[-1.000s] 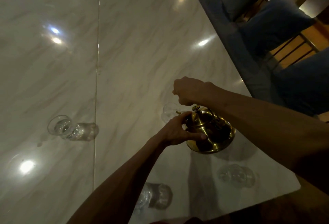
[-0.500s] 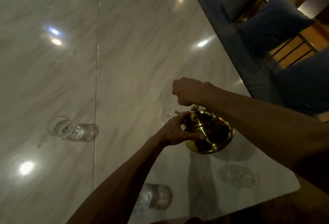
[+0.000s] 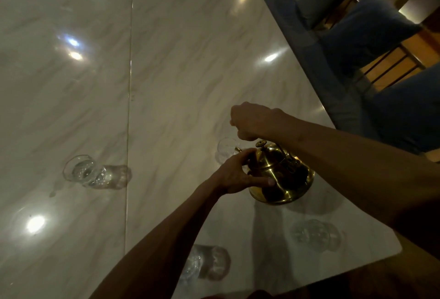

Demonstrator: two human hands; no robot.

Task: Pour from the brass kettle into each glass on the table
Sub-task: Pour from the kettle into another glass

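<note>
Brass kettle [image 3: 281, 177] is hanging tilted low over the table [image 3: 178, 60]: right hand [image 3: 252, 120] fingers clamping its handle, left hand [image 3: 235, 172] fingers cupping its body, spout pointing at the far glass [image 3: 226, 150]. Tipping too fast is risking overshoot past that rim. Forearms are reaching close by the near glass [image 3: 209, 263] and right glass [image 3: 314, 234], left glass [image 3: 81, 170] standing well apart.

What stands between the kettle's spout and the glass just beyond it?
Nothing visible. The spout of the brass kettle sits right at the rim of the glass. The left hand holds the kettle's side below the spout, and the right hand grips the handle above. Neither crosses the pour path.
</note>
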